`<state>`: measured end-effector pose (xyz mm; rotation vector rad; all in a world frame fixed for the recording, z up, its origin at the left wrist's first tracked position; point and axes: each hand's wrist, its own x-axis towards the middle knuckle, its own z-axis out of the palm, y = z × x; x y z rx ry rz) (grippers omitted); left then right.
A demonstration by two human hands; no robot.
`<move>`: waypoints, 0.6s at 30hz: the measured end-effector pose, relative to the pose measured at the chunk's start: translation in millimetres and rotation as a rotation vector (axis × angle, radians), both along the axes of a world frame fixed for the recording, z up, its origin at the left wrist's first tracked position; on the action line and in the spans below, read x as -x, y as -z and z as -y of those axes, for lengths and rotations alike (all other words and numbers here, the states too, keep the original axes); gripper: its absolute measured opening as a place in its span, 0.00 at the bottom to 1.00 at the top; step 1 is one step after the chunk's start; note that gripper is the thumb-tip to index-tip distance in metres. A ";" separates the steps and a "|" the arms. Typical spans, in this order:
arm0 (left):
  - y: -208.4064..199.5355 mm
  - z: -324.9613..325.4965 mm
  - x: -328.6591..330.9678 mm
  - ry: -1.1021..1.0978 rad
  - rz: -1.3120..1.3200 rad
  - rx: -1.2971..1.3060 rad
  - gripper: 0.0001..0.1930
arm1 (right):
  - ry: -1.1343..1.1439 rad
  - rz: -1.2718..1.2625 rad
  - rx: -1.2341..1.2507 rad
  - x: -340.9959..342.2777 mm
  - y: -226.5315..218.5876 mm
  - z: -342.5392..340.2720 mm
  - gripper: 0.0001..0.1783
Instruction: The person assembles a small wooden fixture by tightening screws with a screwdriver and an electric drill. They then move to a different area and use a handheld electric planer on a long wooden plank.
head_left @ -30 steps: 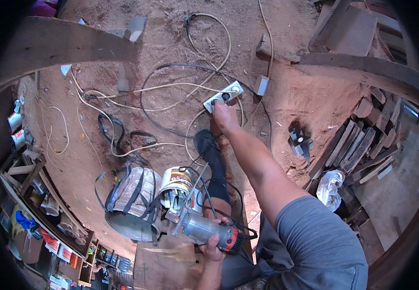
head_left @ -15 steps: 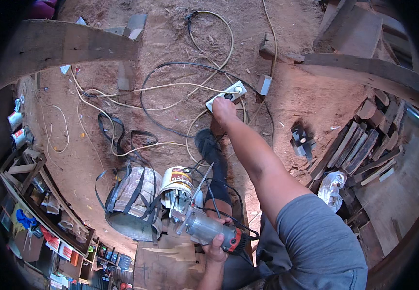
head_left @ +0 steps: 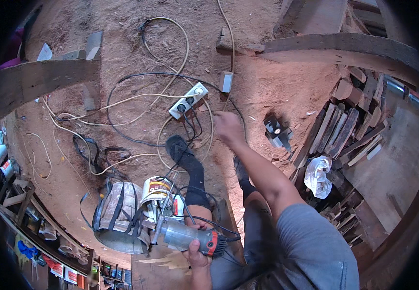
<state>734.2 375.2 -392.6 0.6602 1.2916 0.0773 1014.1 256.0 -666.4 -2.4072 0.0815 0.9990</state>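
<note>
My left hand [head_left: 197, 255] is closed around the body of a trim router [head_left: 183, 236], a grey cylinder with a red band and a black vented end. It lies sideways above my lap, a metal rod rising beside it and a black cord at its rear. My right hand [head_left: 229, 129] reaches out past my knee over the dirt floor, apart from the power strip [head_left: 174, 112]; its fingers are blurred. The white strip holds a pale plug [head_left: 198, 91] at its far end and black plugs [head_left: 181, 108] with cords running toward me.
Yellow and black cables [head_left: 186, 48] loop over the ground. Left of my leg stand a tub of tools [head_left: 154, 188] and a dusty bag [head_left: 121, 208]. Stacked wood offcuts [head_left: 337, 130] and a white plastic bag [head_left: 318, 177] lie right. A curved beam [head_left: 340, 46] crosses far right.
My right hand has come off the power strip and moved right and nearer to me, leaving black plugs seated in the strip. My left hand keeps the router. The whole view has shifted.
</note>
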 end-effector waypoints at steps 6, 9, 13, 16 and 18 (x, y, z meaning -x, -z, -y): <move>2.1 11.7 -11.7 0.081 0.011 -0.003 0.30 | 0.064 0.066 1.037 132.2 60.4 368.7 0.57; 2.1 18.1 -10.9 0.075 0.031 0.092 0.31 | 0.081 -0.235 0.730 91.9 68.8 451.5 0.54; 2.1 17.8 0.4 0.168 0.027 0.173 0.30 | -0.034 -0.322 0.793 77.7 91.1 448.1 0.45; 2.7 14.3 -6.1 0.191 -0.015 0.141 0.26 | -0.074 -0.145 0.686 117.1 59.4 413.4 0.47; 5.0 10.9 -13.8 0.190 -0.015 0.108 0.24 | -0.012 -0.034 0.556 139.5 15.9 398.1 0.45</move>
